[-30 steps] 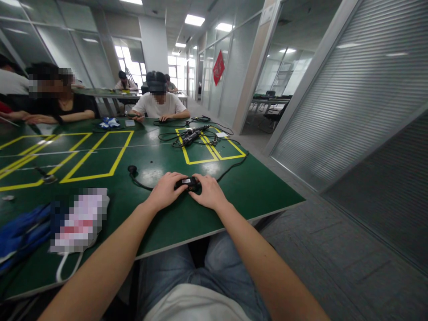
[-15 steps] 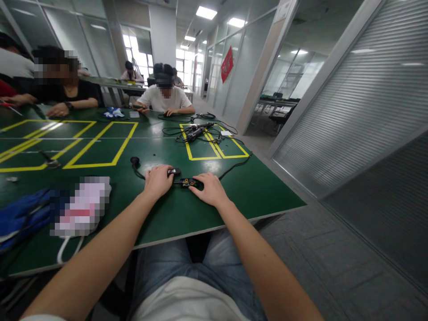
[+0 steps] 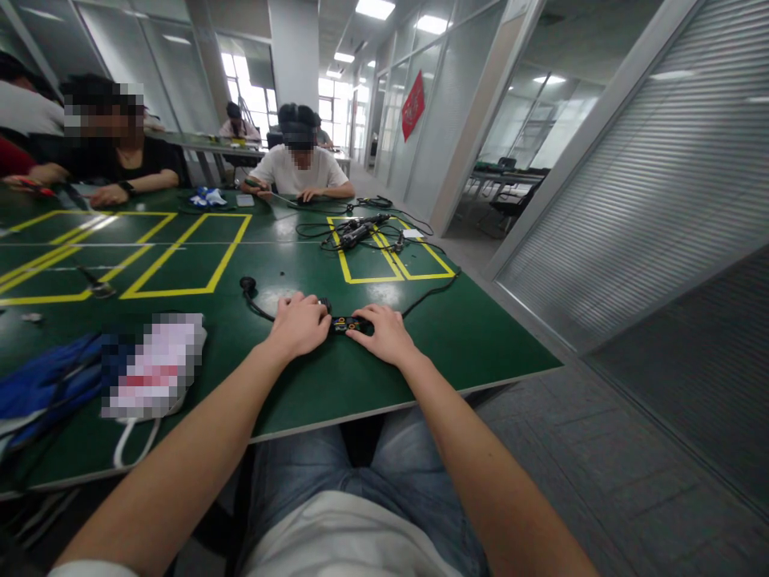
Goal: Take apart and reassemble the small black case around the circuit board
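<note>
A small open black cable housing (image 3: pixel 344 324), with orange rings and metal parts inside, lies on the green table between my hands. My right hand (image 3: pixel 385 330) grips its right end between thumb and fingers. My left hand (image 3: pixel 299 324) is closed at the other end, its thumb by the housing. A black cover piece (image 3: pixel 325 304) peeks out past the left fingertips, mostly hidden by them. Left of that hand, a black cable ends in a plug (image 3: pixel 247 284). Another black cable (image 3: pixel 429 295) runs from behind my right hand toward the back right.
Black handheld tools with tangled cables (image 3: pixel 360 232) lie within yellow tape at the back right. A blue cloth item (image 3: pixel 54 377) and a pixelated white-and-pink pouch (image 3: pixel 157 365) sit at the left. Co-workers sit across the green table (image 3: pixel 481 336).
My left hand has shifted right, up to the housing, bringing the cover piece with it; that piece is now more hidden. My right hand keeps its grip. The view has moved slightly.
</note>
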`<action>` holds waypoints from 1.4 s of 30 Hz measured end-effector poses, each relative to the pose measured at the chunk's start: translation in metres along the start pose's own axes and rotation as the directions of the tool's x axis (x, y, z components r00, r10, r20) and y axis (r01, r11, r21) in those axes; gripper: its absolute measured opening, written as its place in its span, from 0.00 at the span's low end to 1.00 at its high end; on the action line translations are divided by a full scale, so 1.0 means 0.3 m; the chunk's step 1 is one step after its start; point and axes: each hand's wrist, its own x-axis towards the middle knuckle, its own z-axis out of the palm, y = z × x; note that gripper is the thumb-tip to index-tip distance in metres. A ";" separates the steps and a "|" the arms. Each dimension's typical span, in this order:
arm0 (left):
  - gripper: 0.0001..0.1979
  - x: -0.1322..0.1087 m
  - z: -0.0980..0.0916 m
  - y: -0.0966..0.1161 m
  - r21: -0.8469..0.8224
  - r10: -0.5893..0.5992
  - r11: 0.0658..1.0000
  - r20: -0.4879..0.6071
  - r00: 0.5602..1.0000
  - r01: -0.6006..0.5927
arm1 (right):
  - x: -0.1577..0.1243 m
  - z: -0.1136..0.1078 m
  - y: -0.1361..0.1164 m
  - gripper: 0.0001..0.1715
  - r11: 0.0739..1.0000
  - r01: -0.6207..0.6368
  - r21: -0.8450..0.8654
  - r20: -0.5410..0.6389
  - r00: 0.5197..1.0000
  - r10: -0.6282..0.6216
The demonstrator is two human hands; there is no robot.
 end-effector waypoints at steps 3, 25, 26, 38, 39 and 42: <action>0.18 -0.001 -0.004 0.015 0.001 0.011 1.000 0.037 0.999 -0.011 | 0.002 -0.003 0.004 0.19 1.000 -0.007 0.000 0.020 1.000 0.007; 0.21 -0.006 -0.049 0.029 0.004 -0.009 1.000 0.078 0.997 0.008 | 0.021 0.011 0.040 0.23 0.991 -0.068 0.113 0.030 0.997 0.065; 0.21 -0.006 -0.048 0.028 0.007 -0.009 1.000 0.082 0.997 0.008 | 0.020 0.013 0.042 0.22 0.991 -0.066 0.115 0.028 0.998 0.063; 0.20 0.009 -0.008 0.000 -0.031 -0.014 0.999 0.168 0.986 0.019 | 0.018 0.012 0.035 0.22 0.991 -0.053 0.120 0.009 0.999 0.052; 0.20 0.010 -0.007 -0.001 -0.028 -0.018 0.999 0.166 0.986 0.023 | 0.017 0.009 0.031 0.22 0.992 -0.054 0.118 0.011 0.999 0.053; 0.19 0.010 -0.005 -0.004 -0.031 -0.019 0.999 0.162 0.987 0.024 | 0.015 0.006 0.024 0.21 0.992 -0.056 0.113 0.010 0.998 0.056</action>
